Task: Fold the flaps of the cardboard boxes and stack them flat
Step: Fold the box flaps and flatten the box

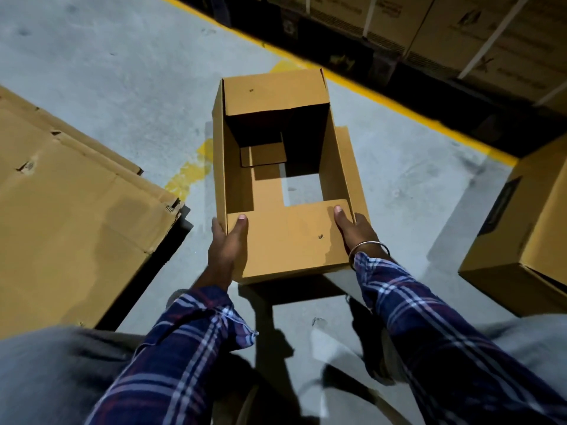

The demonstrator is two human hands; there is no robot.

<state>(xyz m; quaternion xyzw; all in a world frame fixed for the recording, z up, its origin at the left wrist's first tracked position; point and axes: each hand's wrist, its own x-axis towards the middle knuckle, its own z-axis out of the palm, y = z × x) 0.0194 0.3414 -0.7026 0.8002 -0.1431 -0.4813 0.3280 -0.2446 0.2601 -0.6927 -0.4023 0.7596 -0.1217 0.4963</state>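
Observation:
An open brown cardboard box (285, 237) is held above the grey floor in the middle of the view, its open top facing me. My left hand (225, 248) grips its near left corner, thumb lying on the near panel and fingers hidden behind the side wall. My right hand (352, 230) grips the near right corner the same way, thumb on the panel. Through the box, partly folded bottom flaps (264, 154) show with a gap of floor between them. One flap (349, 157) sticks out on the right side.
A pile of flattened cardboard (70, 210) lies on the floor at the left. An assembled box (527, 240) stands at the right edge. Beyond a yellow floor line (383, 93), stacked cartons (460, 29) fill the back. My knees are at the bottom corners.

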